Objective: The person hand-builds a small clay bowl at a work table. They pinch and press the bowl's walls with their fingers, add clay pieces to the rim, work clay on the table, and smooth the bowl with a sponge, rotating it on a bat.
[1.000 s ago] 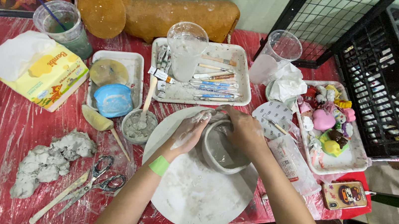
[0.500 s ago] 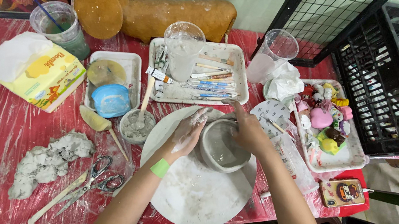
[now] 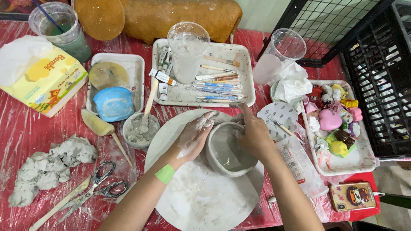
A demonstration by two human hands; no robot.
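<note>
A grey clay bowl point(image 3: 225, 155) sits on a round white turntable point(image 3: 200, 202) near the table's front edge. My left hand point(image 3: 194, 136), smeared with clay and wearing a green wristband, presses flat against the bowl's left outer wall. My right hand point(image 3: 251, 132) cups the right rim, its fingers curled over the edge and the index finger stretched towards the far side. Both hands touch the bowl; neither lifts it.
A small cup of grey slip point(image 3: 138, 129) with a stick stands left of the turntable. Lumps of raw clay point(image 3: 47, 168), scissors point(image 3: 96, 188) and wooden tools lie front left. Trays of paints and brushes point(image 3: 204, 74), plastic cups, a tissue box point(image 3: 39, 78), a phone point(image 3: 359, 196) and a black crate point(image 3: 406, 76) surround.
My right hand has slid from the far rim round to the bowl's right side. My left hand stays on the left wall, shifted slightly.
</note>
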